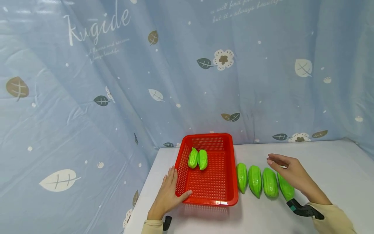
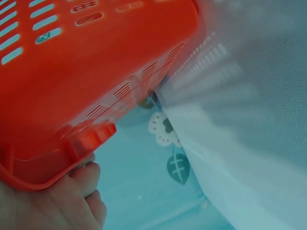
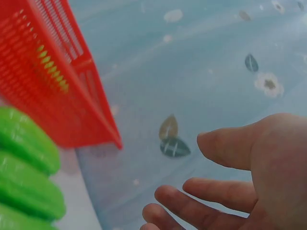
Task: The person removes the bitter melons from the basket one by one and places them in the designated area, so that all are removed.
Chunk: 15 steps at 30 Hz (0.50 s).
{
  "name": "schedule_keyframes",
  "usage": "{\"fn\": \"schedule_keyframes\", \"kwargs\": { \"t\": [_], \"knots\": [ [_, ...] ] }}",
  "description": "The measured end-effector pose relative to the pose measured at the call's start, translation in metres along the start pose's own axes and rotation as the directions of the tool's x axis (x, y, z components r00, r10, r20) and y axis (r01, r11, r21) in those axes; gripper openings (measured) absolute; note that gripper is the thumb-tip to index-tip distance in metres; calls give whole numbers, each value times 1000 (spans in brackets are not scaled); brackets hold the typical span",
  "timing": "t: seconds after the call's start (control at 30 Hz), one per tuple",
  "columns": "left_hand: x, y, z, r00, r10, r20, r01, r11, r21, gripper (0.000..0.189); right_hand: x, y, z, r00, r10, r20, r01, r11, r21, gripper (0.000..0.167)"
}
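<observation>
A red plastic basket (image 1: 205, 200) with slotted walls stands on the table, with two glossy green ribbed bitter melons (image 1: 203, 159) in its far left part. My left hand (image 1: 166, 196) rests at the basket's near left corner. Its fingers lie straight along the left rim and its thumb spreads over the front rim. Right of the basket, several more bitter melons (image 1: 255, 180) lie in a row. Above the right end of that row hovers my right hand (image 1: 289, 169), its fingers loosely bent and nothing in them. My forearm partly hides the rightmost bitter melon (image 1: 286, 188).
The white table (image 1: 330, 169) meets a blue curtain (image 1: 187, 81) printed with leaves and flowers behind it, and the curtain also runs along the left side. Black wrist straps (image 1: 305, 209) sit at both sleeves.
</observation>
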<state>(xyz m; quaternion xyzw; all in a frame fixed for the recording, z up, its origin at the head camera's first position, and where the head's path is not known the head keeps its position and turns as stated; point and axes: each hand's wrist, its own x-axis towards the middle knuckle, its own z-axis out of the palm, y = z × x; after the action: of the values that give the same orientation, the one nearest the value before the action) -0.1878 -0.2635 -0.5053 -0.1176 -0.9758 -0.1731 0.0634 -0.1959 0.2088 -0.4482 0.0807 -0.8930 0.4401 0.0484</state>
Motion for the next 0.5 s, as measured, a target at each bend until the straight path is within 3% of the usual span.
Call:
{"fn": "schedule_keyframes", "kwargs": {
  "t": [0.2,0.5],
  "knots": [
    [0,1,-1,1000,9,-8,-9,1000,-8,115,11,-27,10,999,-45,18,44,999,27,55],
    [0,1,0,1000,2,-13,-2,1000,-12,116,29,-55,35,998,-34,52,29,994,105,53]
  ]
}}
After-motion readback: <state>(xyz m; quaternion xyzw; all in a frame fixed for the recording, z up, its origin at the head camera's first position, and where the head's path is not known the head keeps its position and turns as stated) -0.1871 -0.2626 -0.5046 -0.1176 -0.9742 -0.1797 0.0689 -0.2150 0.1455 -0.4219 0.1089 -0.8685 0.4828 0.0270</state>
